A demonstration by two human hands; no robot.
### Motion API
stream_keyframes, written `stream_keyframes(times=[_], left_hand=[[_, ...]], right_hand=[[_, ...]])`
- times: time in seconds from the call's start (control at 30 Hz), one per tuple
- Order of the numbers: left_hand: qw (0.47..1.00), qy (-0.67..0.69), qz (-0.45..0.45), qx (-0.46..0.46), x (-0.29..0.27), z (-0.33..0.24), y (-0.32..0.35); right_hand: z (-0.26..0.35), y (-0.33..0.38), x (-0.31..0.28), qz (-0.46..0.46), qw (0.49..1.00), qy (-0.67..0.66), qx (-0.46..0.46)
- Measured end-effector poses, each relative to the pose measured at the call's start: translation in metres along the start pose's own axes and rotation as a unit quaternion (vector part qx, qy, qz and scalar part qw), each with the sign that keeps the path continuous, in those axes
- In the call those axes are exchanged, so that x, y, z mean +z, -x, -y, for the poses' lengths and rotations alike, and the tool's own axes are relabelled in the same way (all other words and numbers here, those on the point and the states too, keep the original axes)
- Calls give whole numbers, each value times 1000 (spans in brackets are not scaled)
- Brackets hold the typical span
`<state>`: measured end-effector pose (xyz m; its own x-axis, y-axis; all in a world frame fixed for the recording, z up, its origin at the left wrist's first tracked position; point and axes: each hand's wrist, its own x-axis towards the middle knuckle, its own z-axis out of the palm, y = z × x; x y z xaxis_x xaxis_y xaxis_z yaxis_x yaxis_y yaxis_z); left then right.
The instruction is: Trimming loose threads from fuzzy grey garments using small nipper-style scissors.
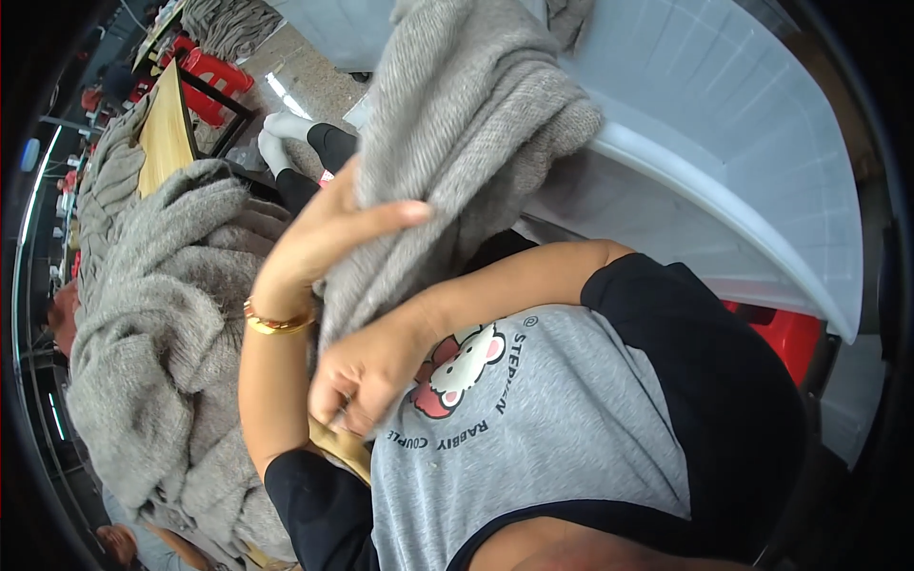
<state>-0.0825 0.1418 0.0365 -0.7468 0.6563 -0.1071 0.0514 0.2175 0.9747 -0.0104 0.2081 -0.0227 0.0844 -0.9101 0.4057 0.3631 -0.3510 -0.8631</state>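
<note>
My left hand (328, 224), with a gold bracelet on its wrist, grips a grey knitted garment (466, 114). Its thumb lies across the knit, while the fingers behind are hidden. The folded cloth is raised in front of me and hangs down toward my lap. My right arm crosses my chest, and my right hand (371, 371) is closed beside the garment's lower end. Whatever its curled fingers hold is too hidden and blurred to name. A big heap of the same grey knitwear (171, 333) lies close by on my left.
A large pale plastic bin (685, 176) curves along the right, near the raised cloth. Beneath it shows something red (785, 338). Far left are a wooden-topped table (167, 133), a red stool (214, 81) and feet in white socks (281, 133). Another person (119, 544) is at lower left.
</note>
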Motion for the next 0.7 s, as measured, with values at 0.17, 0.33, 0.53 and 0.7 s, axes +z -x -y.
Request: stream_keyframes(times=[0.17, 0.33, 0.53, 0.7], left_hand=[[997, 21, -67, -34, -5, -5, 4], [933, 199, -273, 122, -61, 7, 88], [859, 111, -483, 132, -58, 32, 155], [770, 26, -626, 125, -99, 54, 202]], right_hand=[[-2, 29, -4, -94, 942, 321, -32], [55, 65, -7, -195, 895, 401, 24], [92, 111, -11, -360, 753, 505, -220], [100, 146, -18, -515, 491, 701, -44]])
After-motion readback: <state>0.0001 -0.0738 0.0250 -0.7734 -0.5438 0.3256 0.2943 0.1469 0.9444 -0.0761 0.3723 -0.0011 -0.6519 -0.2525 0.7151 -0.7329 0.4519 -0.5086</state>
